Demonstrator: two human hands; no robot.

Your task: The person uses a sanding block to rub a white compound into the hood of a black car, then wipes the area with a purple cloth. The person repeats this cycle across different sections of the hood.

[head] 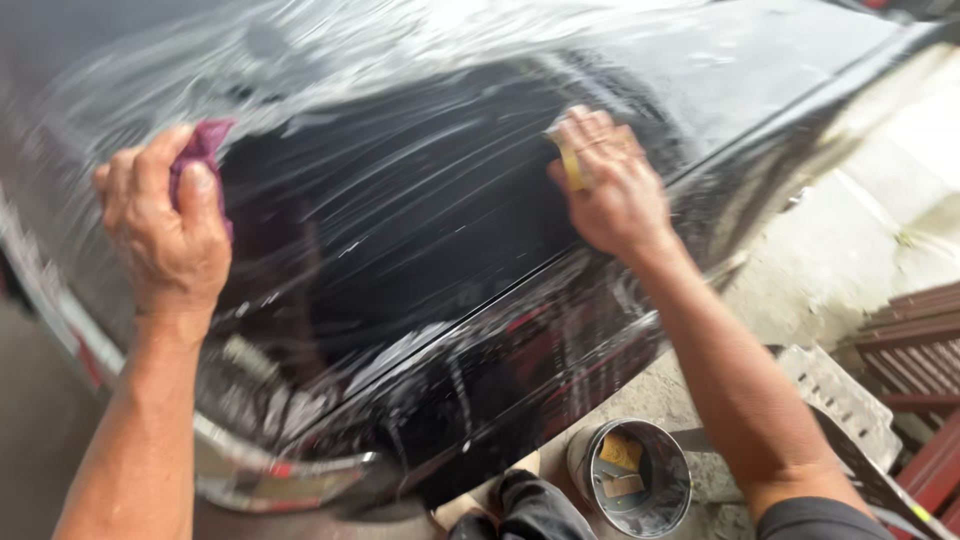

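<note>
Two bare hands press on a black car. The car is wet and soapy, with white streaks all over its shiny top.

The left hand is closed around a purple cloth. The fingers wrap it tight, so only a bit sticks out on top. The hand holds the cloth up against the car, near the left edge of the dark panel.

The right hand lies flat on the car, farther right. Its fingers curl over a small yellow sponge and push it down on the paint. Pressing flat like that likely helps it rub hard.

Down on the ground, below the right arm, stands a metal bucket. It has water and yellow pads inside. It sits close by, so it is easy to reach. A dark shoe is just beside it. Red slats lie off to the right.
</note>
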